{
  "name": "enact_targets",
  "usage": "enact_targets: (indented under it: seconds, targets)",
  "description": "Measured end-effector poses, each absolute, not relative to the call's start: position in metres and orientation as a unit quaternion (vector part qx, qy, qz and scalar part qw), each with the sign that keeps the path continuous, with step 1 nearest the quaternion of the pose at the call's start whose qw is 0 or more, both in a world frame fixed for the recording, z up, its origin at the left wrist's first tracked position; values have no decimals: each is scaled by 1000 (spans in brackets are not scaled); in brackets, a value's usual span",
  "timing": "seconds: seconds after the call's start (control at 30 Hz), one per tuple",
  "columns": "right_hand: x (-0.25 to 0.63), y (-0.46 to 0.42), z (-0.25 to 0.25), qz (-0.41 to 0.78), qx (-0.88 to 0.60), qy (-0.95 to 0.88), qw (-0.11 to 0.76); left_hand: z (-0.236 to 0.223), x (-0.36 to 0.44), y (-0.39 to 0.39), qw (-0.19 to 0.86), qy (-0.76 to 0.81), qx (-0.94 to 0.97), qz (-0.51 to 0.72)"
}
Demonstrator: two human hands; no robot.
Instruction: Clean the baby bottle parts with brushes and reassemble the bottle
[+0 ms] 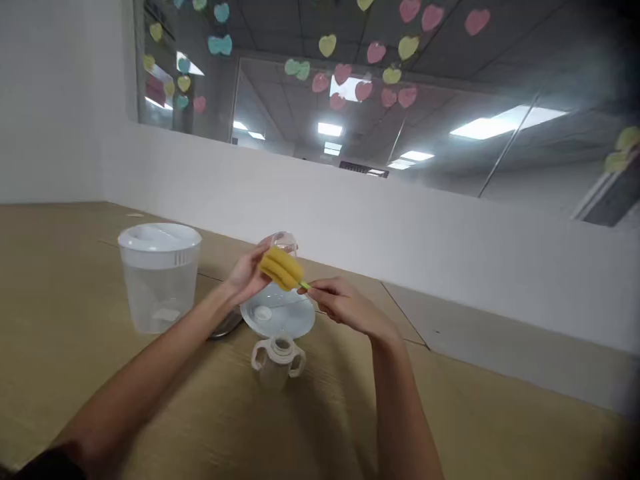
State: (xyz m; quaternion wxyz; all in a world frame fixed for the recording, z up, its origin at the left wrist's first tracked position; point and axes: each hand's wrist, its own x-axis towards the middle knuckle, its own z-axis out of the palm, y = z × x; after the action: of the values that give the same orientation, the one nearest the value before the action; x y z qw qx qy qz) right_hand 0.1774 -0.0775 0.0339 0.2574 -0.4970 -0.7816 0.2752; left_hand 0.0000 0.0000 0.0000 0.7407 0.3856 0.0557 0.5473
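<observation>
My left hand [250,272] is closed around a small clear cup-like container [285,241], partly hidden behind a yellow sponge brush [281,268]. My right hand [343,303] pinches the brush by its thin green handle [305,285], with the sponge head pointing up and left, in front of the container. Whether sponge and container touch, I cannot tell. Beneath both hands lies a pale bowl [295,319] with a small white ring-shaped piece [263,313] in it. Nearer to me stands a clear bottle [274,375] with a white two-handled collar [281,349], upright.
A translucent bucket with a white lid [160,277] stands on the brown table [210,420] to the left. A dark round object [227,325] lies partly under my left forearm. Behind the table rises a white wall [350,220] with a window above, dotted with heart-shaped notes [376,52].
</observation>
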Motion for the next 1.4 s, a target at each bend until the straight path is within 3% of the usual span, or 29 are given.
enact_targets:
  seconds: [0.43, 0.63, 0.77, 0.9, 1.07, 1.23, 1.3, 1.4]
  targets:
    - [179, -74, 30, 273, -513, -748, 320, -13, 7, 7, 585, 68, 459, 665]
    - [167, -74, 27, 71, -546, -768, 328, -22, 17, 2, 429, 96, 580, 686]
    - [160, -76, 25, -20, -511, -800, 314, -19, 9, -1, 509, 123, 599, 605]
    - [157, -79, 24, 16, -449, -822, 350, -10, -2, -4, 579, 102, 597, 546]
    - [156, -78, 24, 54, -453, -809, 370, -2, -15, 0, 395, 117, 681, 605]
    - [152, -71, 20, -42, -509, -796, 324, 3, -37, 8, 241, 142, 773, 569]
    - [150, -68, 19, -85, -529, -790, 298, 3, -45, 13, 220, 184, 789, 544]
    - [150, -67, 18, -89, -522, -798, 289, 1, -54, 26, 273, 243, 779, 510]
